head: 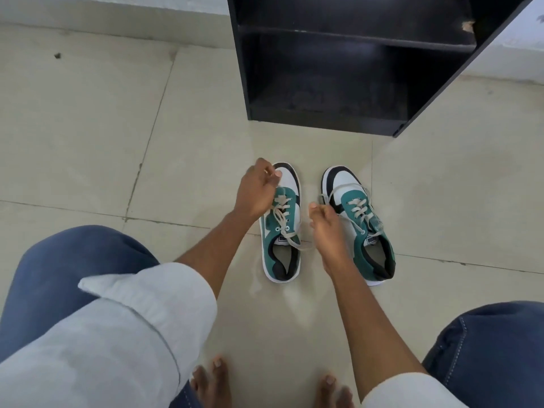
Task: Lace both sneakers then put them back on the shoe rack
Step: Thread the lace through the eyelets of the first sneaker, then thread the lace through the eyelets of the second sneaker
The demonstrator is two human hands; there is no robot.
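Note:
Two green, white and black sneakers stand side by side on the tiled floor, toes pointing at the black shoe rack [323, 120]. The left sneaker [291, 184] has its cream lace crossed through the eyelets. My left hand [254, 191] hovers over its toe, fingers pinched on one end of that lace. My right hand [326, 228] sits between the two shoes with its fingertips pinched; the left sneaker's other lace end runs toward it. The right sneaker [357, 207] is laced, with a loose loop lying over its toe, close to my right fingertips.
The rack's lower shelves stand open and hold nothing, a short way beyond the shoes. My knees in blue jeans [73, 260] frame the view, and my bare feet [212, 378] rest on the tiles below the shoes. A white wall base [117, 10] runs along the back.

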